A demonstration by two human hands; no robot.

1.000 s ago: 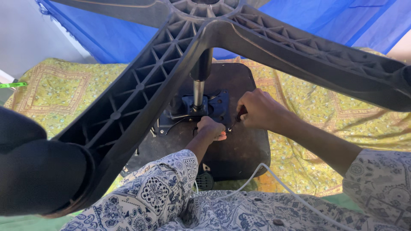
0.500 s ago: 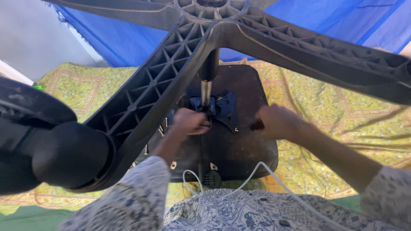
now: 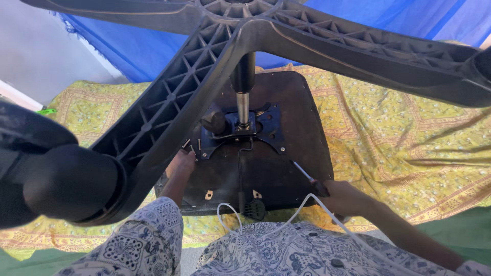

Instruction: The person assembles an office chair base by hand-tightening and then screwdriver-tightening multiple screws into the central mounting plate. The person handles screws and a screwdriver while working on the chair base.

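A black wheel (image 3: 66,181) of the upturned chair base (image 3: 215,66) fills the left. My left hand (image 3: 180,164) reaches under a leg of that base, fingers pinched at the loose screws (image 3: 192,148) lying on the dark seat underside (image 3: 276,168), beside the metal plate (image 3: 245,130). My right hand (image 3: 345,197) grips a screwdriver (image 3: 307,176), tip pointing toward the plate. A yellow cloth (image 3: 409,133) lies beneath.
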